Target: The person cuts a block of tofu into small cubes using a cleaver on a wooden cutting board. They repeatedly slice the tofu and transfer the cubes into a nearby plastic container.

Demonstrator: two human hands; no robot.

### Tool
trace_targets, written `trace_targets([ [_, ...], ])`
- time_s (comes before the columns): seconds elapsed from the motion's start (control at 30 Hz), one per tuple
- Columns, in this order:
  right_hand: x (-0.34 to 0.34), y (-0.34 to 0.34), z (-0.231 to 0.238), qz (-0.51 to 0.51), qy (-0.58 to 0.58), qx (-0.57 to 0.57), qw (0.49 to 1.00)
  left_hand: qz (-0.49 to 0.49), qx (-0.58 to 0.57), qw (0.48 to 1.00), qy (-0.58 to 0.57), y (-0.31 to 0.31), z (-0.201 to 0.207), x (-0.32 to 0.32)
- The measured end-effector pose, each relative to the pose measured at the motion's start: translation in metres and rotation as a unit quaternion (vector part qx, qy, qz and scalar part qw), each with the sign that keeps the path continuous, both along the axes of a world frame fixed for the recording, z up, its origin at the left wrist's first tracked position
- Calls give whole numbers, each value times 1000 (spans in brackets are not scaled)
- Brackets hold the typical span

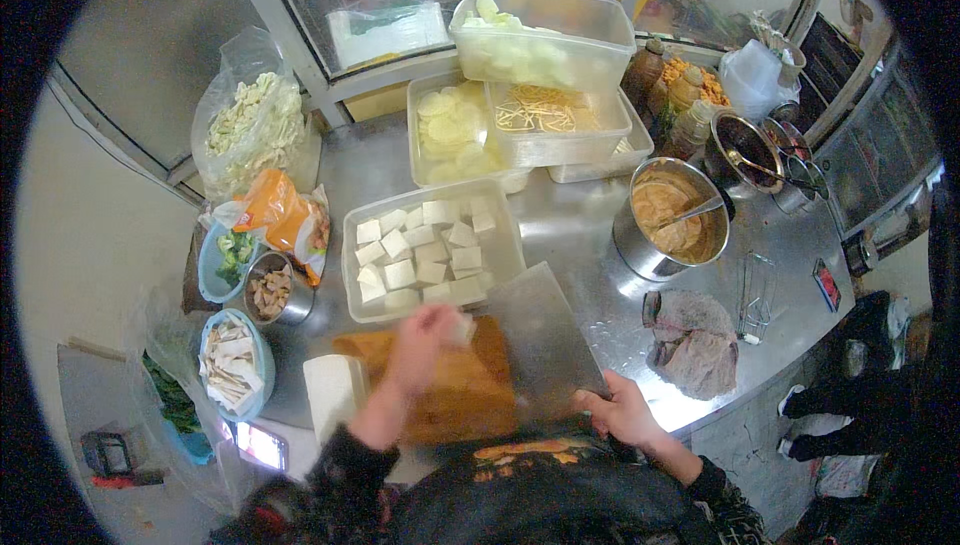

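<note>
My right hand [625, 410] grips the handle of a wide cleaver [540, 330], its broad grey blade tilted over the right side of a wooden cutting board [460, 395]. Above the board's far edge, my left hand [425, 337], a little blurred, pinches a white tofu cube [464, 330]. Just beyond it stands a clear plastic tub [352, 245] with many tofu cubes [401, 274] spread inside. A larger white tofu block [334, 393] lies at the board's left end, beside my left forearm.
Bowls of mushroom strips [232, 365], cut meat [270, 293] and broccoli [235, 255] stand left. Stacked plastic tubs [560, 140] rise at the back. A steel pot [650, 255] of brown sauce with a ladle and a crumpled cloth [695, 345] are on the right.
</note>
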State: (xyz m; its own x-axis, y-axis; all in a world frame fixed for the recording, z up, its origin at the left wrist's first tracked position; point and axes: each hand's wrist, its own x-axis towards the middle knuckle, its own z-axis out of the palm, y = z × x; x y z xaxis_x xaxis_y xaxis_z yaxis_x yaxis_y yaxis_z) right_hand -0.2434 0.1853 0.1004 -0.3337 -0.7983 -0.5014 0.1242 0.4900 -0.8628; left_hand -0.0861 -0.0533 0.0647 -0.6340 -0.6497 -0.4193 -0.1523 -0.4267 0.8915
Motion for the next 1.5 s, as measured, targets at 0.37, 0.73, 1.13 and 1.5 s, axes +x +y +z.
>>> trace_targets([
  [0.37, 9, -1, -4, -25, 6, 35, 999, 138, -333, 925, -122, -74, 62, 94],
  [0.73, 37, -10, 5, 103, 35, 13, 994, 53, -333, 762, -554, 9, -3, 153],
  [1.13, 33, 46, 15, 19, 55, -3, 998, 151, -226, 923, -272, -22, 3, 190],
  [1.5, 47, 62, 12, 4, 39, -46, 998, 245, 245, 929, 130, 84, 1, 124],
])
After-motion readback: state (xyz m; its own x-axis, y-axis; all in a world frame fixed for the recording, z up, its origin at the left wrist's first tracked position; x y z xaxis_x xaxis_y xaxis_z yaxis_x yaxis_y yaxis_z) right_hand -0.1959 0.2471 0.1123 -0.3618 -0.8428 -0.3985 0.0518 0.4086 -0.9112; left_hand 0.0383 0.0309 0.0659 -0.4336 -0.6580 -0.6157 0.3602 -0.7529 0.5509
